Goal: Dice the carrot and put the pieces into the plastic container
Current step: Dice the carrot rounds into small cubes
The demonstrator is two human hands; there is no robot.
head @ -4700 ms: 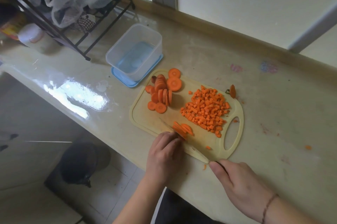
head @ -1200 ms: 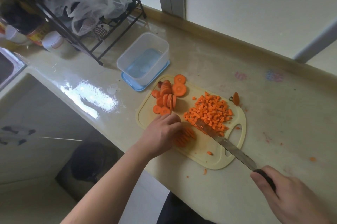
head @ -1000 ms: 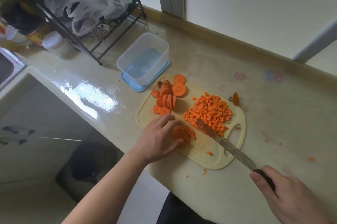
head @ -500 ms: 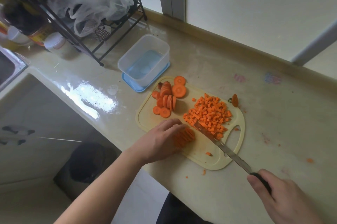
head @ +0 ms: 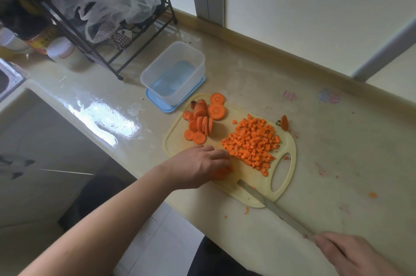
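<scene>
Head view, carrot slices (head: 221, 172) under left hand (head: 198, 165)

Container (head: 173, 73) behind cutting board (head: 175, 143)

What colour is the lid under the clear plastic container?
Light blue. The lid under the clear plastic container shows best in the head view.

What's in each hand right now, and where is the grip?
Right hand grips the knife by its handle. Left hand rests over carrot strips on the cutting board, fingers curled on them.
</scene>
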